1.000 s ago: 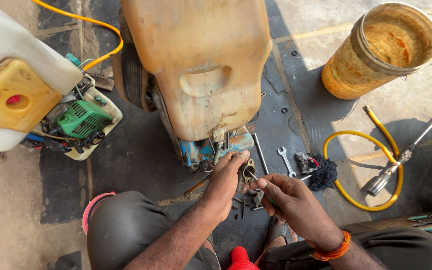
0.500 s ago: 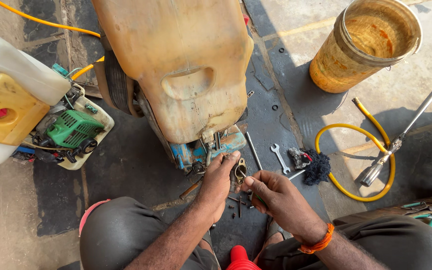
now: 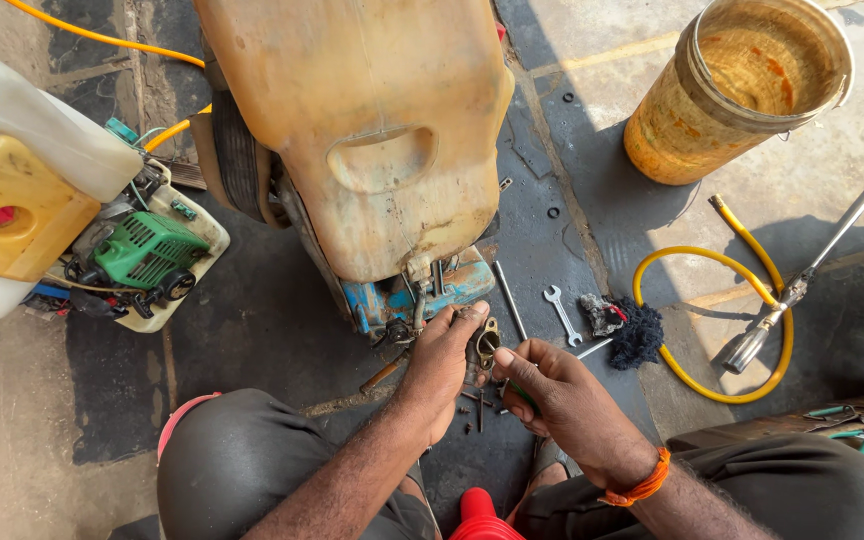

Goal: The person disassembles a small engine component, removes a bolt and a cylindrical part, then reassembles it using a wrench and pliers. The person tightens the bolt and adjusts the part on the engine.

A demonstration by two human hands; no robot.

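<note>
My left hand (image 3: pixel 440 362) grips a small metal engine part (image 3: pixel 485 343) with a round opening, just below the blue base of a big dirty yellow sprayer tank (image 3: pixel 372 130). My right hand (image 3: pixel 557 395) is closed around a thin tool whose tip meets that part. An orange band circles my right wrist. Small screws and bits (image 3: pixel 474 410) lie on the dark ground under my hands.
A spanner (image 3: pixel 561 312), a metal rod (image 3: pixel 509 298) and a dark rag (image 3: pixel 636 334) lie to the right. A yellow hose (image 3: pixel 704 372) with a metal spray lance (image 3: pixel 822 265) curls beyond. An orange bucket (image 3: pixel 742 85) stands top right; a second sprayer with green engine (image 3: pixel 142 250) sits left.
The view has shifted slightly; my hands stay together on the small part, the right hand's tool working at it. Nothing was let go.
</note>
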